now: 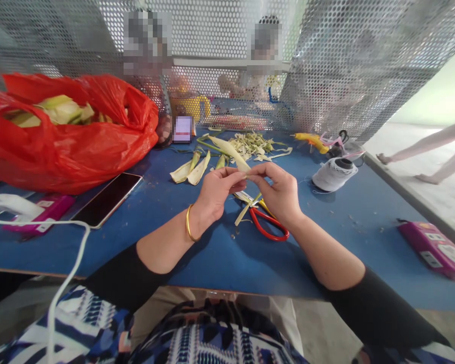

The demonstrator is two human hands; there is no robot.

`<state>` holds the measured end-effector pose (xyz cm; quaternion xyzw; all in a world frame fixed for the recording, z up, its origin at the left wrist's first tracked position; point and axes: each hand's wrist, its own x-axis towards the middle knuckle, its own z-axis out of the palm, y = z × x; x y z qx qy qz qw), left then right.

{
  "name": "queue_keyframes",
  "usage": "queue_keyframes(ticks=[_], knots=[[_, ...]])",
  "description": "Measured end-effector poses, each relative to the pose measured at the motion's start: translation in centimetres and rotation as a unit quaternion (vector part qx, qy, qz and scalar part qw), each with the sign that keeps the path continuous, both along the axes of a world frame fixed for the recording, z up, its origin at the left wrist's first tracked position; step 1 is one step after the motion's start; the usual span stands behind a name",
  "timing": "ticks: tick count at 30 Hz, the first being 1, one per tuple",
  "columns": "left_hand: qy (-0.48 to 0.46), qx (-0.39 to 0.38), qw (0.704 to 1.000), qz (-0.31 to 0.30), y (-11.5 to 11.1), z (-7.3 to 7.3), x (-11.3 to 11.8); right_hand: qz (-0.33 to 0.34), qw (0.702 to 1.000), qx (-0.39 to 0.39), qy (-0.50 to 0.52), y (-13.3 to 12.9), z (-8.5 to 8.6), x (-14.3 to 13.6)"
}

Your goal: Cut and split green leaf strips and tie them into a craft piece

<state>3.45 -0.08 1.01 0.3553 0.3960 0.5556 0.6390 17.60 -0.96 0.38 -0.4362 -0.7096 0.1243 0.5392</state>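
Between my two hands, at the middle of the blue table, a pale corn husk (231, 150) is pinched, its broad end pointing away from me. My left hand (218, 189), with a gold bangle at the wrist, has thumb and fingers closed on it. Fingertips of my right hand (278, 189) meet the left ones on the same husk. Under my hands lie red-handled scissors (269, 227), their blades partly covered by my fingers and a narrow husk strip (244, 211). Just beyond are more husk pieces (191, 169) and a heap of shredded husk (252, 145).
A red plastic bag (98, 144) of husks fills the left, beside a phone (108, 199) and a white cable (70, 283). At right are a thread spool (334, 174), a yellow glue gun (313, 142) and a purple pouch (436, 246). A perforated metal screen (220, 33) borders the back.
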Motion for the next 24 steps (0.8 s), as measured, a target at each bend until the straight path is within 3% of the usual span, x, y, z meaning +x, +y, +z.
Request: queue_keyframes(ticks=[12, 16, 24], knots=[[0.071, 0.091, 0.993, 0.010, -0.49, -0.37, 0.19, -0.005, 0.995, -0.076, 0.065, -0.07, 0.55, -0.12], [0.072, 0.044, 0.996, 0.014, -0.19, -0.25, 0.14, 0.006, 0.995, -0.082, 0.058, 0.07, 0.49, 0.03], [0.019, -0.027, 0.999, -0.035, 0.41, -0.20, -0.55, 0.004, 1.000, -0.021, -0.012, 0.04, 0.32, 0.09]])
